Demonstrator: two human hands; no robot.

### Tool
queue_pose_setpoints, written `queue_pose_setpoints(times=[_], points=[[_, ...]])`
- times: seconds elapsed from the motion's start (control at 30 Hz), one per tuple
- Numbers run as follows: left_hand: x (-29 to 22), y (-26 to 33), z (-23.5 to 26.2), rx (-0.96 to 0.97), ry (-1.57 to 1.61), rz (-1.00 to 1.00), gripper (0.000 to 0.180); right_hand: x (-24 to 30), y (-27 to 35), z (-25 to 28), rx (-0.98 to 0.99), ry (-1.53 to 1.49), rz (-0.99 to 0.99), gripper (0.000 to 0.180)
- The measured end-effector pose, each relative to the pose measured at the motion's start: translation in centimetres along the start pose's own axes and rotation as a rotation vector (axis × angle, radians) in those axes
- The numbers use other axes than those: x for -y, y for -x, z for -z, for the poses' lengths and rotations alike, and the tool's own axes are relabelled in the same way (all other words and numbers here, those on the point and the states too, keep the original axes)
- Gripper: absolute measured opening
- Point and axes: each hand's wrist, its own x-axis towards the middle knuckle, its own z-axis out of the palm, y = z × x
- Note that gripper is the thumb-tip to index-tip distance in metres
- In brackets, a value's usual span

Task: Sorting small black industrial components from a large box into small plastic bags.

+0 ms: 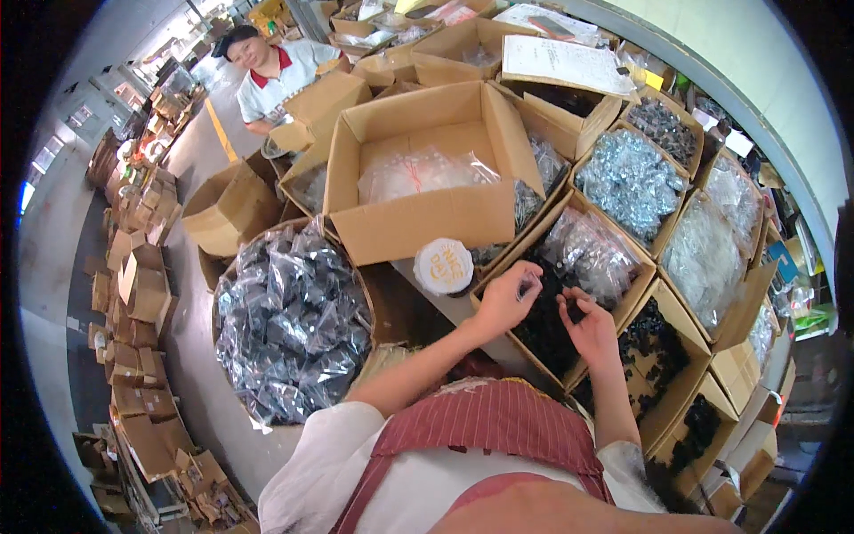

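My left hand (509,301) is closed, its fingers curled over the near end of a cardboard box. Whatever it grips is too small to make out. Beside it my right hand (591,327) pinches a small black piece (576,311) between thumb and fingers. Beneath both hands lie many loose small black parts (544,343), filling the near part of that box. Farther back in the same box rest clear plastic bags (589,254) of small parts. A round white lid with lettering (444,266) sits just left of my left hand.
A large open carton (418,233) with clear bags stands ahead. Left of me is a box of shiny bags with dark contents (294,325). More boxes of black parts (654,351) and silvery bags (627,182) line the right. Another person (280,78) stands beyond the boxes.
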Motion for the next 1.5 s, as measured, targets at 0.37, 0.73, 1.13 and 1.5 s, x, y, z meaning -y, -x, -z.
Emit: queue_pose_setpoints(times=[0.37,0.73,1.13,1.5], points=[[-0.5,0.4,-0.3,-0.051,-0.032,0.02,0.028,-0.3,0.0,1.1,0.004,-0.064,-0.094,0.03],[0.5,-0.5,-0.8,-0.117,-0.178,-0.073,0.028,-0.1,0.0,-1.0,0.117,-0.269,-0.01,0.052],[0.0,0.1,-0.9,-0.115,-0.006,-0.005,0.035,0.9,2.1,-3.3,0.25,-0.178,-0.002,0.045],[0.0,0.0,-0.8,-0.143,-0.082,-0.025,0.034,0.7,1.9,-3.1,0.389,-0.284,-0.057,0.044]])
